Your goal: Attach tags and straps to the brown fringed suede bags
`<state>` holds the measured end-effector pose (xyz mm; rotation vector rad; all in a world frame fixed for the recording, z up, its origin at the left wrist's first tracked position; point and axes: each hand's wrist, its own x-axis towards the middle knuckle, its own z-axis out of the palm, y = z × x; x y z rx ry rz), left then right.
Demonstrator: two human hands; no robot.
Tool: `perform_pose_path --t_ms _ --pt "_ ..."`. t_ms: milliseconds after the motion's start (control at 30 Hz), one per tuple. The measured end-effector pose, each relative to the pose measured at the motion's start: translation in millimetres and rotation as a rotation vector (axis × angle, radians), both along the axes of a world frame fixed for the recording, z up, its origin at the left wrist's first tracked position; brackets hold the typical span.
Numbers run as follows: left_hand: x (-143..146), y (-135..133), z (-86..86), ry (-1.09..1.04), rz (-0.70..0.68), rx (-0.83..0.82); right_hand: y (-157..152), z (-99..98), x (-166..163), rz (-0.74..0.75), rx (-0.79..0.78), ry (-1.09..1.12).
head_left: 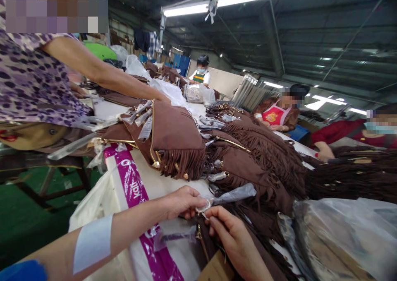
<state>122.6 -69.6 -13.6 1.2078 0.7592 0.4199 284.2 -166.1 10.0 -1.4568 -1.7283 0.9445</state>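
Observation:
My left hand (pixel 185 202) is closed, thumb and fingers pinching a pale ring (pixel 204 206) at the end of a plastic-wrapped strap (pixel 237 193). Close beside it, my right hand (pixel 229 231) pinches a thin whitish strip (pixel 205 216) hanging at the ring; its material is too small to make out. Beneath both hands lies a dark brown bag (pixel 203 241) with a gold zipper, partly hidden by my right hand. Another plastic-wrapped piece (pixel 180 236) rests to its left. A brown cardboard piece (pixel 217 267) is at the bottom edge.
Fringed brown bags (pixel 178 134) are heaped ahead across the white table (pixel 161 186), whose left edge carries purple printed tape (pixel 132 175). A clear plastic bag (pixel 350 231) sits at the right. A co-worker's arm (pixel 114 76) reaches in from the left; several other people work farther back.

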Motion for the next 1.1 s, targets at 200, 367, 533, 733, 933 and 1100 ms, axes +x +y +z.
perform_pose_path --t_ms 200,367,533,733,933,1100 --pt "-1.0 -0.5 2.7 0.007 0.017 -0.084 1.6 -6.8 4.1 -0.047 0.113 -0.109" --pt "-1.6 1.3 4.0 0.007 -0.003 -0.115 1.3 -4.3 0.0 0.000 0.343 -0.229" --pt "-0.6 2.3 2.6 -0.004 -0.006 -0.130 1.8 -1.7 -2.3 0.067 0.431 -0.256" --pt "-0.2 2.4 4.0 -0.021 -0.004 -0.139 0.7 2.7 -6.7 0.055 0.370 -0.287" --pt "-0.3 2.9 3.0 -0.035 -0.010 -0.149 2.8 0.5 -13.2 0.003 0.415 -0.324" --pt "-0.3 2.0 2.0 -0.043 -0.018 -0.162 4.2 -0.3 -14.5 -0.002 0.412 -0.319"
